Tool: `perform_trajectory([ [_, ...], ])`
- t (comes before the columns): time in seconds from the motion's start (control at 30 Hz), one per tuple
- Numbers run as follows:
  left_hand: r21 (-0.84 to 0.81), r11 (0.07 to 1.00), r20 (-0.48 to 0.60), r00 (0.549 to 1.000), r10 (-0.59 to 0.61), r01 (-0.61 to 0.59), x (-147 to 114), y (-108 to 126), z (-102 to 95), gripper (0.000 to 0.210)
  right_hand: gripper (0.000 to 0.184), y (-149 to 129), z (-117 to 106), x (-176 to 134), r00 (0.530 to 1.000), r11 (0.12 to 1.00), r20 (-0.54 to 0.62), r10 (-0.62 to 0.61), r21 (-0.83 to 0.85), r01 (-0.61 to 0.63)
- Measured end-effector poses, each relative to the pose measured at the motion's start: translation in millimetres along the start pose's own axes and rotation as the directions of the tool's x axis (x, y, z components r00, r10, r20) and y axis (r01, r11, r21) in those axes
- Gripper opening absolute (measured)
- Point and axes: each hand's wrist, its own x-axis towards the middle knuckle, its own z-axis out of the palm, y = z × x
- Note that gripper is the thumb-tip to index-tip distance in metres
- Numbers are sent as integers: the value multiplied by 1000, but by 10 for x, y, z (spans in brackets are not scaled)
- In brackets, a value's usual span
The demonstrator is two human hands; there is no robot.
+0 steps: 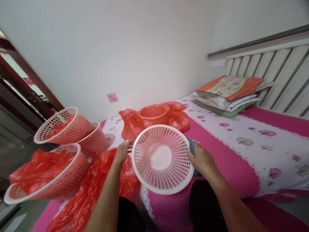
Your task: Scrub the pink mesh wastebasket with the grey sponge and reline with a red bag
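The person's two hands are keeping the pale pink basket (160,159) above the near edge of the bed, its open mouth facing the wearer. The right hand (199,158) is gripping a grey cloth (191,146) against the right rim, fingers closed on it; the left hand (123,151) is resting by the left rim, fingers slightly apart, though how firmly they are touching it is impossible to tell. The work on this basket seems partway: it is showing bare inside, with the cloth only at its edge. How much wiping is done is unclear.

Behind it, a red-wrapped basket (153,117) is sitting on the bed (231,167). Three pink baskets (72,175) are standing at the left, at least two holding red plastic. Loose red plastic (94,187) is crowding the left forearm. Folded bedding (229,96) is lying well apart, blocking nothing.
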Motion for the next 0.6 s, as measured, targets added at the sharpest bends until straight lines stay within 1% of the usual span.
perform_trajectory([
  [0.07,-85,996,93,995,32,-25,-5,45,110,57,30,-18,17,25,1000,1000,0,-3,3,3],
  [0.13,-193,981,174,983,67,-33,-51,34,256,54,31,-16,51,41,1000,1000,-1,-12,4,12],
  [0.2,-274,962,191,979,68,-13,-96,2,378,58,35,17,103,47,1000,1000,-10,-14,13,15],
  [0.27,-315,949,158,987,31,21,-124,-21,435,62,41,77,160,43,999,998,-42,-19,61,22],
  [0.37,-343,937,143,990,-12,60,-152,-13,384,65,49,167,195,7,992,968,-128,-2,250,34],
  [0.47,-370,927,160,987,-5,64,-183,26,258,66,47,186,122,-73,972,882,-231,42,466,73],
  [0.53,-357,933,148,989,12,42,-198,49,192,64,43,146,32,-152,935,851,-346,74,511,122],
  [0.6,-332,943,129,991,34,11,-202,60,163,62,41,79,-56,-243,863,866,-499,75,462,192],
])
